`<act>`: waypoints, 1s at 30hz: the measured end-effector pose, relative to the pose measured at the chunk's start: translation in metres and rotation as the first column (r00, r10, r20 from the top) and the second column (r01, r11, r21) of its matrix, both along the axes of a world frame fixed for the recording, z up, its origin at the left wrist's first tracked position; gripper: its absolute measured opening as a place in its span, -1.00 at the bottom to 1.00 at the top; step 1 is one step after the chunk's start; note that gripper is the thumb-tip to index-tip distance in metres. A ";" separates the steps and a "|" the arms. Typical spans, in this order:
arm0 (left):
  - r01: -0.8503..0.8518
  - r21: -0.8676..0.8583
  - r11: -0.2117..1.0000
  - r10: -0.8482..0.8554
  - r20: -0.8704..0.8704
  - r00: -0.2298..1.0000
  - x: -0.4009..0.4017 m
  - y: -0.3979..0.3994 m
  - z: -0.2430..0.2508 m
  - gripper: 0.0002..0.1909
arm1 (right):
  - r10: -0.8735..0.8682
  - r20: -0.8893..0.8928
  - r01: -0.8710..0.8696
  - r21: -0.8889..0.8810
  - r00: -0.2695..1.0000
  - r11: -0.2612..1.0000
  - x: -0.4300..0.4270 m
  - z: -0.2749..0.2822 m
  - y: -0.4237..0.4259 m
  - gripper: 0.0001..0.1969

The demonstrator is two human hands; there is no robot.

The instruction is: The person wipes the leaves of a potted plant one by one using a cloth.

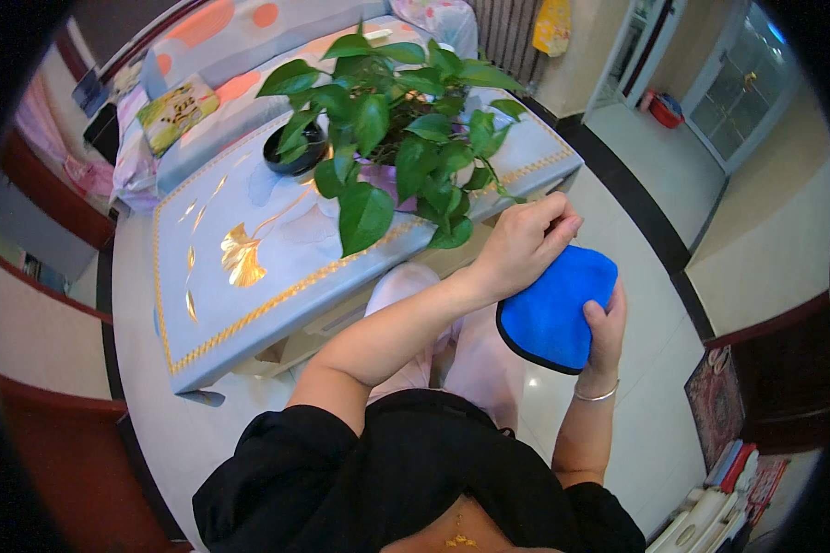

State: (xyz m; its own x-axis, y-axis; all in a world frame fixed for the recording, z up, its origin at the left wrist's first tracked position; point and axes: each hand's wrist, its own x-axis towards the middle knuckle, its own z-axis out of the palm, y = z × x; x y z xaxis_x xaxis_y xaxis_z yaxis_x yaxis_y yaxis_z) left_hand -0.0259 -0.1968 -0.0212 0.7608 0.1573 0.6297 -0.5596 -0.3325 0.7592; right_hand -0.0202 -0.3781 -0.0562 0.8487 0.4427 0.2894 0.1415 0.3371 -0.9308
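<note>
A bright blue cloth with black edging, folded or double-layered, hangs before me over my lap. My right hand grips its right side, with the thumb on the near face and the fingers behind. Just above the cloth's upper edge is my left hand, its fingers curled together. A faint thin line shows below those fingertips, too small to identify. Whether the left fingers pinch anything is hidden from this angle. The left wrist passes close to the cloth's left side.
Ahead stands a coffee table with a pale blue cover edged in gold. On it are a leafy potted plant, close to my left hand, and a black bowl. Behind it is a covered sofa. A red basin sits near the doorway.
</note>
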 end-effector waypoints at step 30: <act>-0.421 -0.689 0.590 0.205 -0.376 0.903 -0.078 0.254 -0.175 -0.79 | 0.198 -0.493 -0.347 -0.231 0.847 0.909 -0.022 -0.121 0.220 -0.64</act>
